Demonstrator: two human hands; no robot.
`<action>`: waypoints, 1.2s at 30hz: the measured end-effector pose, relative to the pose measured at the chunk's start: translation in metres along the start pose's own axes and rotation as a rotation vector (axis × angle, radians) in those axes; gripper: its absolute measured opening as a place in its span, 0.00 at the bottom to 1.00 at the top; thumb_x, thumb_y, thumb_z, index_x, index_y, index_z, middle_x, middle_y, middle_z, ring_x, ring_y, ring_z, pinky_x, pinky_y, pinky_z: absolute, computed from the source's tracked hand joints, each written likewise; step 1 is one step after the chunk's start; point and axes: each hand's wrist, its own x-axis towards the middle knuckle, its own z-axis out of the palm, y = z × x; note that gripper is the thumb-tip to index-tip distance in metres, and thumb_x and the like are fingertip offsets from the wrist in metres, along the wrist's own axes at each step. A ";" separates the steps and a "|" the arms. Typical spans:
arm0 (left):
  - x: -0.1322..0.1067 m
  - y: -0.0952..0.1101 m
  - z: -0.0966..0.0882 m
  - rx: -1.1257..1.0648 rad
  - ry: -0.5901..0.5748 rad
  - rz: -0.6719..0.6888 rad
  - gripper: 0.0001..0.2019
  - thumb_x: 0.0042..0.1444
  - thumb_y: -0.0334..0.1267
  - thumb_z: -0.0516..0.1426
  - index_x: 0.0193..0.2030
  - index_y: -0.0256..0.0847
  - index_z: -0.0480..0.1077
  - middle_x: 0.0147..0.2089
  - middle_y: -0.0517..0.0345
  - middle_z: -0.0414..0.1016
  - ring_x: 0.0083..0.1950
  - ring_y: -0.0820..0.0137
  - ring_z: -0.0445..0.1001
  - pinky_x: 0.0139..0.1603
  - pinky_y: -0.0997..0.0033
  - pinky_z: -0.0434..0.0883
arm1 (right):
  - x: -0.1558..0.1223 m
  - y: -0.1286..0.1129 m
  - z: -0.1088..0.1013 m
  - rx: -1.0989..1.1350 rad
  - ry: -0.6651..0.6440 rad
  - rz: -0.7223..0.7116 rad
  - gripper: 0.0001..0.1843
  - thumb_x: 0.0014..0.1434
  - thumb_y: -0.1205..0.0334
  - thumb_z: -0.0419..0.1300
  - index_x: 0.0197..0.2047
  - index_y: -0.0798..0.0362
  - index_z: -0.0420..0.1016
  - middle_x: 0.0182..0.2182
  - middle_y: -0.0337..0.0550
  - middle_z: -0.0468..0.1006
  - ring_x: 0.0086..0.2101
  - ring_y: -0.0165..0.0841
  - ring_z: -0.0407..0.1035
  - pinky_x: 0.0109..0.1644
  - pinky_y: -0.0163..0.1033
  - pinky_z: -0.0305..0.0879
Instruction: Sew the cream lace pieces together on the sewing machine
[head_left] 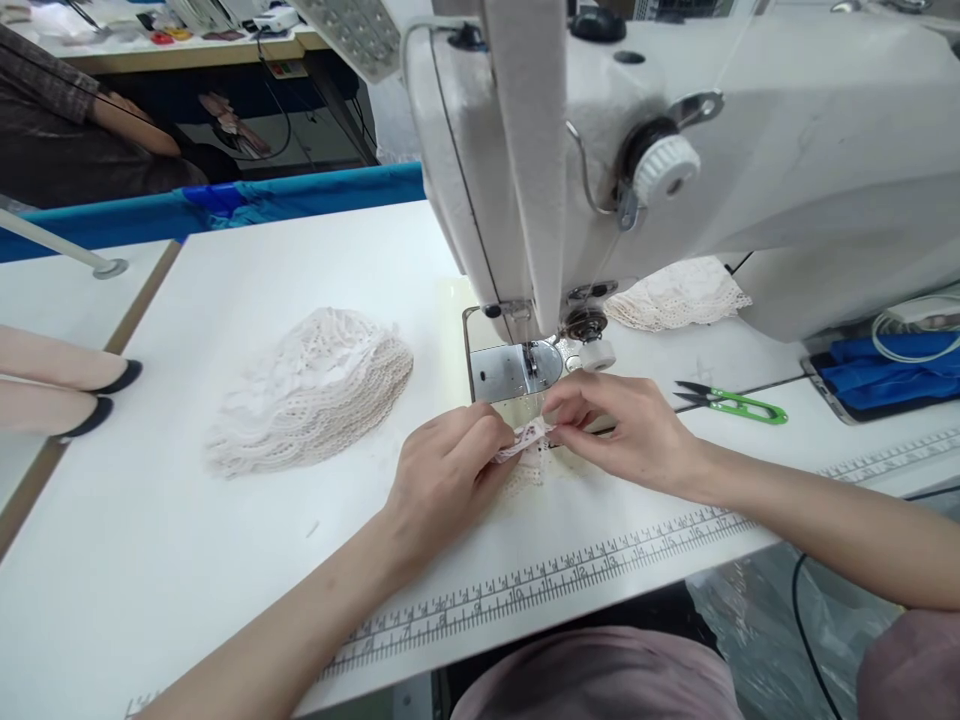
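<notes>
A small piece of pale lace with a pinkish strip (526, 445) lies on the white table just in front of the sewing machine's needle plate (517, 368). My left hand (444, 472) pinches its left end with closed fingers. My right hand (622, 430) pinches its right end, fingers curled together. The presser foot (531, 358) stands a little behind both hands. The large white sewing machine (675, 150) rises over the work.
A pile of white lace pieces (311, 400) lies to the left. More lace (675, 295) sits behind the machine. Green thread snips (731, 402) lie at the right. A printed ruler (570, 575) runs along the table's front edge. Another person's feet in black shoes (112, 385) rest at far left.
</notes>
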 end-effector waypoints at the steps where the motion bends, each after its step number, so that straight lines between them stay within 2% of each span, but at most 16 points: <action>1: 0.000 0.000 0.000 -0.010 -0.003 0.000 0.11 0.59 0.27 0.55 0.31 0.43 0.57 0.26 0.65 0.67 0.26 0.77 0.63 0.24 0.77 0.58 | 0.000 0.000 0.000 -0.001 -0.014 -0.005 0.08 0.57 0.72 0.59 0.40 0.51 0.71 0.33 0.35 0.77 0.31 0.25 0.74 0.37 0.30 0.74; 5: -0.001 -0.001 0.001 -0.019 -0.011 0.005 0.11 0.60 0.26 0.55 0.32 0.43 0.57 0.27 0.65 0.67 0.26 0.77 0.64 0.25 0.77 0.59 | 0.001 0.000 -0.001 -0.007 -0.049 -0.039 0.07 0.57 0.72 0.59 0.36 0.51 0.70 0.31 0.34 0.75 0.31 0.24 0.73 0.36 0.30 0.74; 10: -0.001 -0.002 0.001 -0.017 -0.001 0.037 0.11 0.60 0.26 0.55 0.32 0.43 0.57 0.26 0.65 0.66 0.26 0.76 0.64 0.25 0.76 0.59 | 0.000 0.001 0.000 -0.018 -0.073 -0.011 0.09 0.58 0.72 0.58 0.40 0.50 0.69 0.32 0.34 0.76 0.32 0.25 0.73 0.37 0.32 0.74; 14: -0.001 -0.002 0.001 -0.024 -0.001 0.039 0.10 0.60 0.26 0.54 0.32 0.43 0.57 0.26 0.64 0.66 0.27 0.75 0.64 0.25 0.76 0.59 | 0.000 0.001 0.000 -0.049 -0.067 -0.051 0.09 0.58 0.73 0.57 0.40 0.51 0.70 0.32 0.35 0.76 0.31 0.25 0.72 0.37 0.32 0.73; 17: -0.002 -0.002 0.000 -0.030 0.000 0.055 0.10 0.59 0.27 0.55 0.32 0.44 0.58 0.26 0.64 0.67 0.26 0.75 0.65 0.26 0.76 0.60 | 0.000 0.001 0.000 -0.092 -0.030 -0.119 0.10 0.58 0.74 0.57 0.40 0.52 0.72 0.31 0.36 0.76 0.31 0.25 0.72 0.36 0.31 0.72; 20: -0.001 -0.003 0.000 -0.037 0.004 0.078 0.09 0.58 0.26 0.54 0.32 0.44 0.59 0.26 0.64 0.68 0.26 0.74 0.66 0.26 0.75 0.61 | -0.001 0.003 0.000 -0.157 0.016 -0.217 0.09 0.60 0.72 0.57 0.42 0.51 0.75 0.32 0.37 0.77 0.32 0.26 0.72 0.35 0.31 0.72; 23: 0.000 0.000 -0.002 -0.052 0.016 0.107 0.10 0.57 0.25 0.53 0.31 0.44 0.59 0.25 0.64 0.68 0.25 0.74 0.66 0.26 0.75 0.61 | -0.003 0.005 -0.002 -0.286 0.096 -0.360 0.07 0.63 0.67 0.58 0.41 0.50 0.76 0.32 0.38 0.79 0.30 0.25 0.73 0.31 0.29 0.71; 25: 0.001 0.004 -0.004 -0.068 0.012 0.069 0.09 0.57 0.25 0.53 0.31 0.44 0.59 0.24 0.65 0.68 0.24 0.75 0.65 0.25 0.75 0.61 | -0.005 0.004 -0.006 -0.405 0.130 -0.479 0.07 0.63 0.67 0.57 0.40 0.49 0.77 0.30 0.37 0.80 0.28 0.26 0.73 0.28 0.30 0.71; 28: 0.002 0.013 -0.008 -0.105 -0.017 -0.087 0.06 0.58 0.29 0.54 0.37 0.44 0.62 0.25 0.66 0.69 0.22 0.76 0.66 0.23 0.77 0.61 | -0.005 -0.001 -0.014 -0.513 0.051 -0.686 0.12 0.64 0.71 0.54 0.39 0.49 0.77 0.29 0.39 0.81 0.29 0.29 0.75 0.30 0.33 0.74; 30: 0.002 0.016 -0.011 -0.132 -0.041 -0.150 0.08 0.58 0.31 0.54 0.44 0.45 0.64 0.26 0.66 0.72 0.22 0.76 0.68 0.23 0.77 0.63 | -0.003 -0.006 -0.019 -0.539 -0.040 -0.762 0.13 0.63 0.72 0.53 0.38 0.49 0.78 0.29 0.39 0.81 0.30 0.30 0.76 0.32 0.35 0.76; 32: 0.002 0.018 -0.012 -0.166 -0.055 -0.141 0.11 0.58 0.30 0.53 0.47 0.45 0.67 0.27 0.65 0.75 0.23 0.76 0.71 0.24 0.77 0.66 | -0.002 -0.011 -0.022 -0.556 -0.119 -0.738 0.13 0.63 0.71 0.54 0.36 0.47 0.79 0.28 0.37 0.81 0.29 0.31 0.76 0.33 0.35 0.77; 36: 0.002 0.015 -0.009 -0.252 -0.066 -0.099 0.11 0.59 0.28 0.53 0.45 0.45 0.71 0.29 0.64 0.79 0.27 0.74 0.76 0.29 0.76 0.71 | 0.002 -0.016 -0.021 -0.587 -0.242 -0.642 0.15 0.63 0.69 0.54 0.33 0.45 0.79 0.28 0.36 0.81 0.28 0.31 0.76 0.30 0.35 0.78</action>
